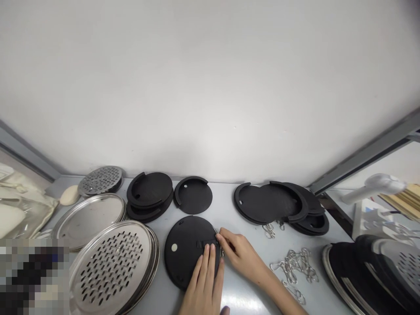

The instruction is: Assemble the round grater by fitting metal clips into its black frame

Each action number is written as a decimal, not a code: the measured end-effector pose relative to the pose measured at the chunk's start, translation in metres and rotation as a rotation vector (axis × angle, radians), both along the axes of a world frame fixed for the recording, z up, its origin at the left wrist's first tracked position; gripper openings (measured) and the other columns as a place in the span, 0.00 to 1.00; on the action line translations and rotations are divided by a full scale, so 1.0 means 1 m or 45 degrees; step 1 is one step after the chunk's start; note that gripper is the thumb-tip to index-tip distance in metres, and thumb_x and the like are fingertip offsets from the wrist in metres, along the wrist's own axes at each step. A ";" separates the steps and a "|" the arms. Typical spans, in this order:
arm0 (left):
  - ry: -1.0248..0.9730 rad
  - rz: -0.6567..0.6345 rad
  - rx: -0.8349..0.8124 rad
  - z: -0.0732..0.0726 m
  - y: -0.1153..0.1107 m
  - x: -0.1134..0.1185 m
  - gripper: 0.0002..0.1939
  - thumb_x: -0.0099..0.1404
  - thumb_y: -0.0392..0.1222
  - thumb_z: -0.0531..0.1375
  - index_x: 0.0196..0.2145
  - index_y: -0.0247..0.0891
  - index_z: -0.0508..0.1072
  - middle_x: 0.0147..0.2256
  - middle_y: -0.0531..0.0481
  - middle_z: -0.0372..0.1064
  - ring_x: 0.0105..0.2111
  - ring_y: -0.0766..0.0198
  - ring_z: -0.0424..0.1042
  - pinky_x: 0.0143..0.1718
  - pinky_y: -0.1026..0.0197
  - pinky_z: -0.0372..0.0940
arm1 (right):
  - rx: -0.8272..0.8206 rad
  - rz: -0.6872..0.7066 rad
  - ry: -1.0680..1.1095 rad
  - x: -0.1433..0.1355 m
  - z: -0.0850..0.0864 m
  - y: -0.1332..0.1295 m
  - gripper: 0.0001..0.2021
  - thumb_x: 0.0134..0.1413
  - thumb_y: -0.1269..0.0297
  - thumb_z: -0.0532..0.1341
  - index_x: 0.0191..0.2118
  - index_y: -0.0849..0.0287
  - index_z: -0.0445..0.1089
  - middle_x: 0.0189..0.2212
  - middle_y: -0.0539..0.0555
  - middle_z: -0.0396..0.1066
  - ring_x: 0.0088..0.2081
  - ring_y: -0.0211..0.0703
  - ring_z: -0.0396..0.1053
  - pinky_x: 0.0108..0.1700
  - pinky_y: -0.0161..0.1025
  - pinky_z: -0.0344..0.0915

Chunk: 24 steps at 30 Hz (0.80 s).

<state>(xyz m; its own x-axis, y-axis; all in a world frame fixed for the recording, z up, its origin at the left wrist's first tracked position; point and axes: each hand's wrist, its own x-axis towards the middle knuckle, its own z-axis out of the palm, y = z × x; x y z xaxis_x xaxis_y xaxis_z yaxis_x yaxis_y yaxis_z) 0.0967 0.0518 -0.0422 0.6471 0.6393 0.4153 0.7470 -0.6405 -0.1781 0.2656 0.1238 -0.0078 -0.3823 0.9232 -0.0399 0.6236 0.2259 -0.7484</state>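
A round black disc (183,267) lies in front of me, with a pale dot on its left side and a small black latch-like part (205,243) near its right edge. My left hand (205,284) rests flat on the disc, fingers stretched out just below that part. At the disc's right edge, my right hand (241,253) is closed in a pinch. A small shiny metal wire clip (222,252) shows under its fingertips, partly hidden. More metal wire clips (295,264) lie loose on the grey table to the right.
Stacked perforated metal grater discs (111,267) and plain metal lids (92,216) stand left. Black rimmed discs (193,195) line the back, with more black discs (265,203) at right. Another stack (374,271) is at the right front. A white wall (210,87) closes the back.
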 end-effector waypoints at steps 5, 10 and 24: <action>0.011 -0.003 -0.013 0.002 0.001 -0.002 0.37 0.59 0.51 0.56 0.60 0.22 0.58 0.56 0.29 0.60 0.58 0.42 0.57 0.58 0.50 0.47 | 0.018 0.029 -0.040 0.001 0.001 0.000 0.16 0.68 0.59 0.44 0.27 0.55 0.52 0.19 0.43 0.54 0.21 0.35 0.56 0.27 0.33 0.51; 0.031 -0.013 0.024 0.000 0.001 -0.001 0.37 0.60 0.53 0.56 0.60 0.23 0.58 0.56 0.30 0.61 0.57 0.42 0.58 0.58 0.50 0.47 | 0.022 0.045 -0.052 0.002 0.002 0.000 0.16 0.68 0.59 0.44 0.27 0.55 0.51 0.19 0.43 0.53 0.21 0.35 0.55 0.27 0.33 0.50; -0.011 -0.005 0.014 0.000 0.002 -0.001 0.39 0.62 0.54 0.55 0.62 0.23 0.55 0.57 0.30 0.59 0.58 0.43 0.56 0.58 0.51 0.47 | 0.013 0.018 -0.045 0.000 0.001 -0.001 0.15 0.68 0.59 0.45 0.27 0.55 0.51 0.18 0.43 0.53 0.21 0.35 0.55 0.26 0.33 0.50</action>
<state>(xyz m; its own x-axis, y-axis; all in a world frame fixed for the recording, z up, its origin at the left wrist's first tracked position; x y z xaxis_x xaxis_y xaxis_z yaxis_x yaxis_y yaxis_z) 0.0955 0.0543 -0.0425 0.6457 0.6323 0.4281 0.7463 -0.6413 -0.1785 0.2658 0.1229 -0.0064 -0.3939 0.9181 -0.0443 0.6464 0.2425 -0.7234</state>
